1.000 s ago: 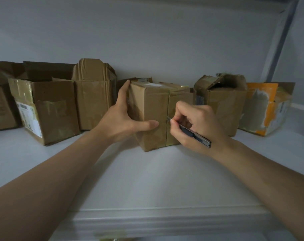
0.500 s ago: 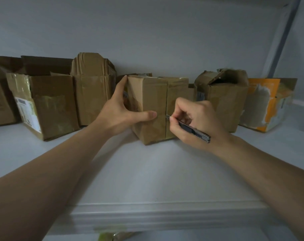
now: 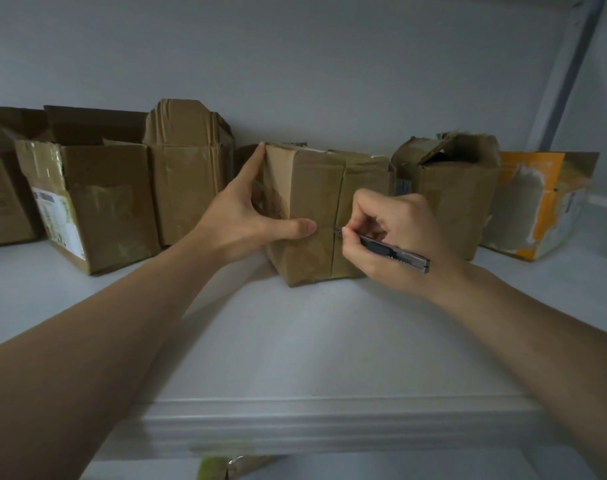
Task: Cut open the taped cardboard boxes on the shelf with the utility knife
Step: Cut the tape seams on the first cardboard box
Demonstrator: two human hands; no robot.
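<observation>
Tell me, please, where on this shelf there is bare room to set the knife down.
The shelf is bare from its front lip up to the taped box. Along the wall, boxes crowd side by side.

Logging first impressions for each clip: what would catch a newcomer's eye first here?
At the centre of the white shelf, the left-hand grip clasps the left corner of a taped cardboard box. The right-hand grip holds a utility knife pen-style, its tip at the box's vertical front seam. Far right, an orange-and-white box with a torn face stands out among the brown ones.
</observation>
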